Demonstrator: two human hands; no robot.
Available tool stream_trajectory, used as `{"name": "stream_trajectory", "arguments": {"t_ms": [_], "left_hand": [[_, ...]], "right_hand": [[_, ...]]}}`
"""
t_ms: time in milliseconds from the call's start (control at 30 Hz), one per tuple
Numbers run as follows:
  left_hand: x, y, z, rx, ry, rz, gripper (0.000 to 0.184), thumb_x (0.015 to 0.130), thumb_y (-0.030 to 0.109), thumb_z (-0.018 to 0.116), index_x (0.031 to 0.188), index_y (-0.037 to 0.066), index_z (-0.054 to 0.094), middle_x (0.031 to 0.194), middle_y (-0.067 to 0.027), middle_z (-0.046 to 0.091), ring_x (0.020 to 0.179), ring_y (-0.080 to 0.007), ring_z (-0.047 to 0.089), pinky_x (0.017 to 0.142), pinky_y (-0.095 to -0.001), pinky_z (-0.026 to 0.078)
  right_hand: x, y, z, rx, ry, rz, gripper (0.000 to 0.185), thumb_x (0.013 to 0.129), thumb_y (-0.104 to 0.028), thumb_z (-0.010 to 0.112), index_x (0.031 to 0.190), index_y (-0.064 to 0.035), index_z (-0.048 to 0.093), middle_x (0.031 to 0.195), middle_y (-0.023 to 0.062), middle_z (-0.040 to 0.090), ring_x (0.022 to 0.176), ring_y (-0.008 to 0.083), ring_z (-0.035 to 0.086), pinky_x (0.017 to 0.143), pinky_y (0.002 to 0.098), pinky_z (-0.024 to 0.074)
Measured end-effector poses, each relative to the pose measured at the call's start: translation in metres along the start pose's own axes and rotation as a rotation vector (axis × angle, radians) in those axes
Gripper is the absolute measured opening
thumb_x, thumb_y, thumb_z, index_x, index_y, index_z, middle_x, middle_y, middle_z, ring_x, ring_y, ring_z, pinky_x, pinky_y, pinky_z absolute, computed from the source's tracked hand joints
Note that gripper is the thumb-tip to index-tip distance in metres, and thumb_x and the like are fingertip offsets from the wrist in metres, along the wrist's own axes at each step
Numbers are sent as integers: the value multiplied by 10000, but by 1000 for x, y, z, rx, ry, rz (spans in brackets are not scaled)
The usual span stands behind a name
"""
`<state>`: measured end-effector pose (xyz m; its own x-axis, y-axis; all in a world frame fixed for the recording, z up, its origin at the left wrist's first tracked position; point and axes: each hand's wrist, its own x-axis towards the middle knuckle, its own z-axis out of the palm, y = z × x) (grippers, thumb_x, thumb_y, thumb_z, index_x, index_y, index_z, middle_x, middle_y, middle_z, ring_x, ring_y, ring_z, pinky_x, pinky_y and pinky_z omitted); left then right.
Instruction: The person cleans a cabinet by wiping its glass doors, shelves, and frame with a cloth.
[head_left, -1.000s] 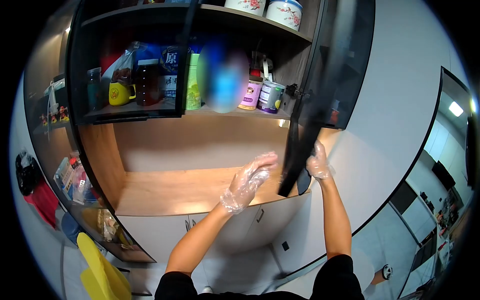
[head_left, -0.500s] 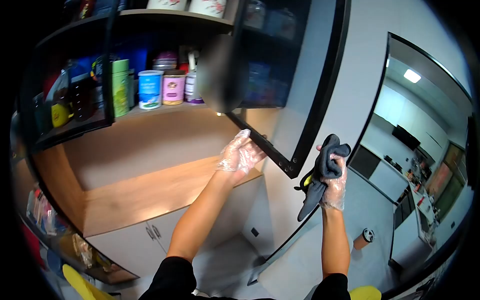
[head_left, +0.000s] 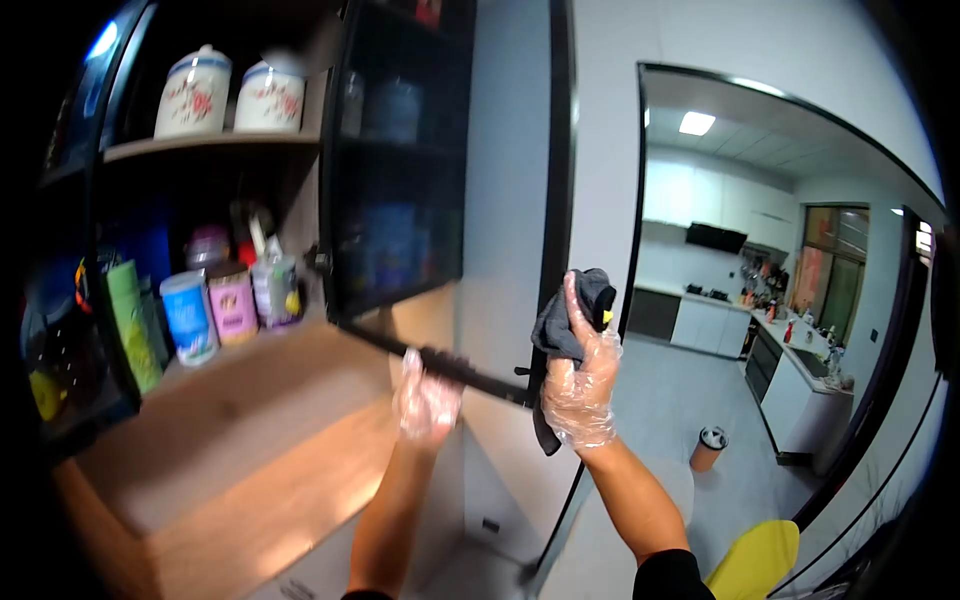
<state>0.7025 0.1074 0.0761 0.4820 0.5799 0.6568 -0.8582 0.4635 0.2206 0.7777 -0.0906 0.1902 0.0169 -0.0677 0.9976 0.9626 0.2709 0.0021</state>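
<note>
A black-framed glass cabinet door (head_left: pixel 400 190) stands swung out from the cabinet. My left hand (head_left: pixel 428 400), in a clear plastic glove, grips the bottom rail of this door, thumb in front and the other fingers behind it. In my gloved right hand (head_left: pixel 585 385) is a bunched dark grey cloth (head_left: pixel 575 312), held against the outer upright of the door frame. A small yellow patch shows on the cloth, and one end of it hangs below the hand.
Inside the cabinet, two white flowered jars (head_left: pixel 195 98) stand on the upper shelf. Lower down are a green bottle (head_left: pixel 130 325), a blue can (head_left: pixel 188 318) and a pink can (head_left: pixel 232 303). A doorway on the right leads to a kitchen with a brown bin (head_left: pixel 708 450) on its floor.
The view has turned to the right. My right hand has brought the cloth from beside the door onto its frame edge. My left hand still holds the bottom rail.
</note>
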Motion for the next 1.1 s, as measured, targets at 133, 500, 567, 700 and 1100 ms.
{"name": "stream_trajectory", "arguments": {"t_ms": [133,500,567,700,1100], "left_hand": [[-2,-5,11,-68,138,24,312,1044,385,657,1095,78,656,1019,-90,661,1013,-270,619,1015,-463,494],[18,-18,-24,-118,40,-28,260,1031,343,684,1125,103,654,1077,-90,678,1087,-281,636,1107,-508,484],[18,-19,-28,-120,17,-19,243,1033,329,682,1134,109,656,1091,-89,677,1092,-286,634,1111,-518,479],[17,-11,-17,-86,5,-86,207,1053,306,648,1117,114,692,1103,-71,699,1115,-263,654,1115,-499,481],[14,-2,-12,-62,102,-157,280,1081,230,611,1299,78,522,1256,-202,598,1241,-403,607,1131,-568,490]], "right_hand": [[87,5,11,-194,13,-29,625,825,-43,549,1442,-66,651,1031,292,689,922,428,691,884,477,559],[338,50,55,-809,216,-541,322,889,-118,685,1203,-86,749,1403,205,646,1320,393,603,1078,456,544],[320,46,49,-814,165,-765,266,845,-73,692,1100,-72,767,1457,192,621,1354,388,584,1087,449,539],[233,42,26,-818,-82,-715,253,823,-2,682,1070,-5,735,1472,195,607,1361,410,572,1120,450,505],[-15,-16,-19,-561,-854,-562,385,780,-95,761,1121,79,725,1495,181,598,1397,339,572,1175,477,471]]}}
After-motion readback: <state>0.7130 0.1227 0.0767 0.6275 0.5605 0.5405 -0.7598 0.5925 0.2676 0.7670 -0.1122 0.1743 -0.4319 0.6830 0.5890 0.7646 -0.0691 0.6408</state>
